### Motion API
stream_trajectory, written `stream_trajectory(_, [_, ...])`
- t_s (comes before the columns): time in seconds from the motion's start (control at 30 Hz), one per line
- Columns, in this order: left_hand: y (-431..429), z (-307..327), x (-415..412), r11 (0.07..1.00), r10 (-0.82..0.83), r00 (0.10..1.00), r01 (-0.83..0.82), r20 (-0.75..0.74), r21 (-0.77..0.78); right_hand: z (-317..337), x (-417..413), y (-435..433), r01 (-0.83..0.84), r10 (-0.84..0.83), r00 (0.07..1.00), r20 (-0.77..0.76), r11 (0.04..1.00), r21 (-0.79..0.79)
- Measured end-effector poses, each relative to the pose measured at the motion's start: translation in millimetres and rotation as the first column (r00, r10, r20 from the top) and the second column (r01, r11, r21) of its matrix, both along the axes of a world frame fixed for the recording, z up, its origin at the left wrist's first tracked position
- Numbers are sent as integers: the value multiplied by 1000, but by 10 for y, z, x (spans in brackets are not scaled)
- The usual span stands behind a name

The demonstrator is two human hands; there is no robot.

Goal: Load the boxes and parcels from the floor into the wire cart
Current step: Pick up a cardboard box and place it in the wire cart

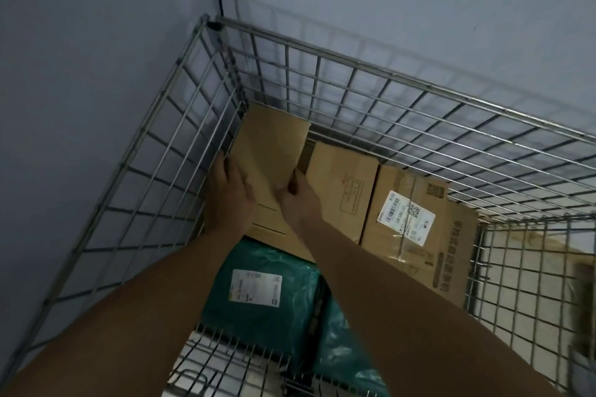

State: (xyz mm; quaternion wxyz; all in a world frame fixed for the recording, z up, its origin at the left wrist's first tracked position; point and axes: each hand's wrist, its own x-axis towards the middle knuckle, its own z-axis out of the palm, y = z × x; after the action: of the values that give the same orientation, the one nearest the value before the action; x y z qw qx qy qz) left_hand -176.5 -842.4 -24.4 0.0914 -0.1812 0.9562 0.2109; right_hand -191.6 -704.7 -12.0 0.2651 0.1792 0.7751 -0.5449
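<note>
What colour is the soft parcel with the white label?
The parcel is teal green, seen in the head view.

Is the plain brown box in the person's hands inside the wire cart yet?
Inside: the plain box lies in a corner of the wire cart, below its top rail; left hand and right hand grip it.

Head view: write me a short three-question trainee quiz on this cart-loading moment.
1. True or false: the left hand and the right hand both hold the plain cardboard box inside the wire cart.
2. The soft parcel between the forearms is: A red, B green, C white.
3. Fill in: the labelled box lies to the ___ of the held box.
Key: 1 true; 2 B; 3 right.
</note>
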Motion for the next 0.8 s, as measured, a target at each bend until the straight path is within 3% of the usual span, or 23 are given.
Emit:
stream_trajectory(0.1, [10, 46, -18, 986, -141, 990, 141, 1, -84, 19, -32, -28, -27, 29, 999, -25, 997, 70])
stream_trajectory(0.2, [76, 172, -59, 992, -105, 991, 110, 85, -60, 97, -17, 7, -67, 66, 998, 14, 992, 106])
stream_trajectory(0.27, [44, 265, -28, 966, -210, 970, 225, 119, -131, 210, -27, 77, -117, 108, 992, 65, 983, 144])
stream_trajectory(0.37, [11, 457, 82, 744, -564, 794, 607, 225, -279, 494, -57, 258, -288, 276, 958, 85, 919, 268])
stream_trajectory(0.43, [88, 749, 111, 629, -640, 696, 718, 326, -298, 776, -69, 451, -402, 404, 911, 82, 827, 393])
stream_trajectory(0.47, [160, 900, 117, 615, -645, 683, 731, 344, -297, 934, -60, 574, -442, 464, 883, 71, 771, 457])
stream_trajectory(0.6, [540, 1723, 1, 688, -574, 757, 652, 311, -317, 1743, -99, 1167, -442, 604, 797, -17, 601, 665])
stream_trajectory(0.8, [1334, 3590, 51, 776, -517, 850, 514, 100, -366, 3434, -21, 2057, -272, 663, 731, -161, 499, 823])
